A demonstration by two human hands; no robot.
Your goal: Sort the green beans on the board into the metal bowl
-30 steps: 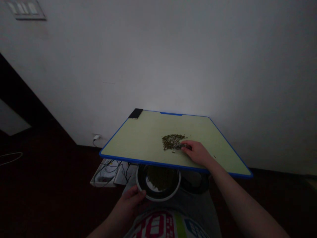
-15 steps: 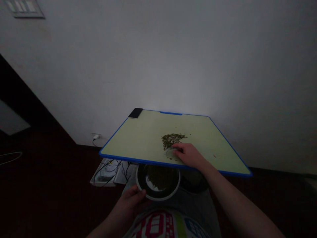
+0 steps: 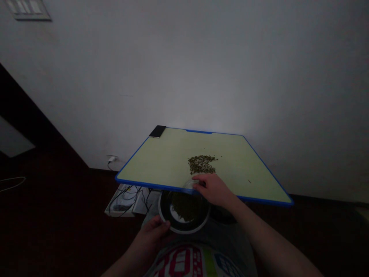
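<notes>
My left hand (image 3: 157,229) grips the rim of a round bowl (image 3: 188,232) held over my lap, just below the table's front edge. Inside the bowl lies a heap of small dark greenish grains (image 3: 186,206). My right hand (image 3: 211,187) pinches a clear, rounded piece (image 3: 188,184), perhaps a plastic lid or scraper, at the table's front edge above the bowl. Beyond my fingers a loose patch of the same-looking grains (image 3: 201,164) is spread on the pale yellow-green tabletop (image 3: 161,161).
A black phone (image 3: 157,131) lies at the table's far left corner. A blue rim (image 3: 268,170) borders the table, which stands against a wall. Beneath the left side is a white box (image 3: 122,204) with cables. A plug (image 3: 112,159) sits in the wall socket.
My right hand has drawn the clear piece toward me, from the grain patch to the table's front edge. The left hand and bowl have stayed put.
</notes>
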